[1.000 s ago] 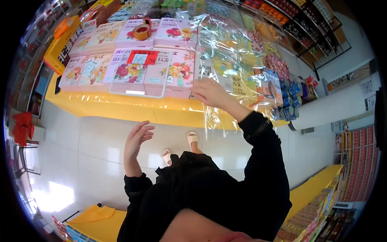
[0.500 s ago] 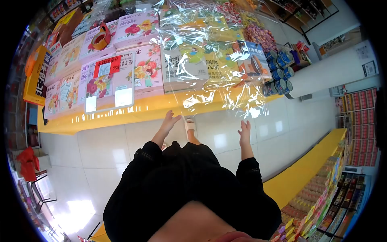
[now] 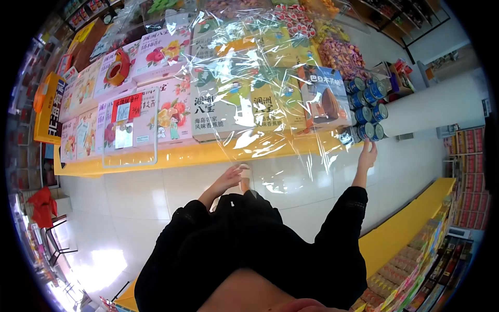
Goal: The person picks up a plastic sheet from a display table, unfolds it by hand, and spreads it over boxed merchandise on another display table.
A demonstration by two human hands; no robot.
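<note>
A clear plastic sheet covers the middle of the stacked gift boxes, its wrinkled front hanging over the table edge. My left hand is just in front of that hanging part, fingers stretched to the right; whether it touches the plastic I cannot tell. My right hand is raised at the table's right front corner, thumb and fingers apart, close beneath the blue cans. Contact with a can is not clear. Under the sheet lie green and yellow boxes and a box with an almond picture.
Pink boxes fill the table's left part, with a price-sign frame and a roll of tape there. A white column stands right of the cans. Behind me on the right runs a yellow-edged shelf.
My right hand has moved right and up to the cans. My left hand has moved slightly right and down, its fingers now pointing right. The view has shifted, and the sheet's front hangs differently.
</note>
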